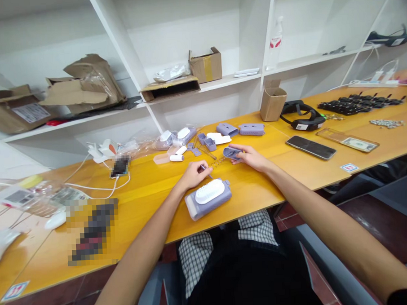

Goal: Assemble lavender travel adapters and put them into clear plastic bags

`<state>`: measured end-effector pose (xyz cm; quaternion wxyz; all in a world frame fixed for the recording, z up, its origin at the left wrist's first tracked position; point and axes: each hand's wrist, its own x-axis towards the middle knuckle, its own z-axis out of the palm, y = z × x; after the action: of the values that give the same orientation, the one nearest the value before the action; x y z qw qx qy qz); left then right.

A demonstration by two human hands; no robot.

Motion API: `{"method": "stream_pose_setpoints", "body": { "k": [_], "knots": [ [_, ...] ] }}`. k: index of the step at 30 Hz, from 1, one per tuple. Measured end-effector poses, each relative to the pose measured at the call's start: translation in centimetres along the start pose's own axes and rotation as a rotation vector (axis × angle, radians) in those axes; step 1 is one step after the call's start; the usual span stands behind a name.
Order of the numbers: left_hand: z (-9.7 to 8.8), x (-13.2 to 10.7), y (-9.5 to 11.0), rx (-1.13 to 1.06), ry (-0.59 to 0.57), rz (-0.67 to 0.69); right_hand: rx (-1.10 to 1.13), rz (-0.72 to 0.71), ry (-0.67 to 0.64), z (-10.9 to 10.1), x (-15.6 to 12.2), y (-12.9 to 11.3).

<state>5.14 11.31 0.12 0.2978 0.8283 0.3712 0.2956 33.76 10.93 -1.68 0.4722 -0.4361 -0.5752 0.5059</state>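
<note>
A hollow purple plastic piece is gripped between the thumb and fingers of my right hand. Between the two hands stretches a thin metal coil spring, its right end at the purple piece. My left hand is closed in a pinch on a small, thin purplish part beside the spring's left end; its exact kind is too small to tell. Just in front of the left hand, a purple box-shaped plastic body lies on the table, with a white bristled oval pad on top.
Behind my hands lie purple housings, white parts, white rollers and more springs. A phone, a black headset and a cardboard box stand to the right. White cables and plastic bags are left.
</note>
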Motion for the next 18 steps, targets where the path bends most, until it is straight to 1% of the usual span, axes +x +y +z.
{"method": "stream_pose_setpoints", "body": {
  "k": [4, 8, 14, 18],
  "knots": [
    [0.0, 0.0, 0.2, 0.012, -0.013, -0.007, -0.121, -0.09, -0.025, -0.2, -0.1, 0.2],
    [0.0, 0.0, 0.3, 0.016, -0.013, -0.02, -0.174, -0.156, -0.044, -0.2, 0.2, 1.0],
    [0.1, 0.1, 0.3, 0.002, -0.002, -0.022, -0.381, -0.35, -0.013, -0.3, 0.4, 1.9],
    [0.2, 0.1, 0.2, -0.007, 0.001, -0.02, -0.461, -0.394, -0.028, -0.3, 0.3, 1.8]
  ]
}}
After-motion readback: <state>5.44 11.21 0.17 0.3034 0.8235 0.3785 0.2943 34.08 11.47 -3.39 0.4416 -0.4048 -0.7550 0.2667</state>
